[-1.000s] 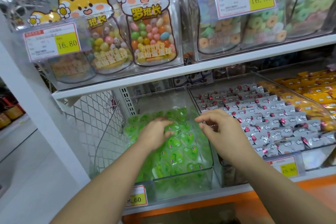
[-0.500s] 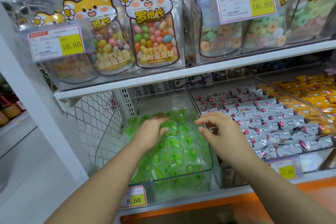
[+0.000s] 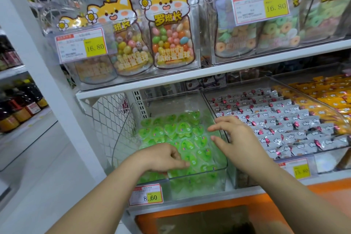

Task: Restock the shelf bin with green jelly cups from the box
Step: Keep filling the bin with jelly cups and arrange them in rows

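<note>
A clear plastic shelf bin (image 3: 221,170) on the lower shelf holds several green heart-shaped jelly cups (image 3: 182,131), piled up to its front wall. My left hand (image 3: 163,157) rests palm down on the cups at the bin's front left, fingers curled against them. My right hand (image 3: 233,137) hovers over the bin's right side by its right wall, fingers spread, nothing held. The supply box is not in view.
A neighbouring clear bin (image 3: 284,131) of white wrapped sweets sits right of it, then yellow packets (image 3: 330,97). Candy bags (image 3: 169,30) stand on the shelf above. A wire mesh panel (image 3: 112,118) closes the left side. A price tag (image 3: 146,194) hangs on the bin front.
My left hand has slid back from the middle of the cups toward the bin's front left. My right hand stayed near the right wall.
</note>
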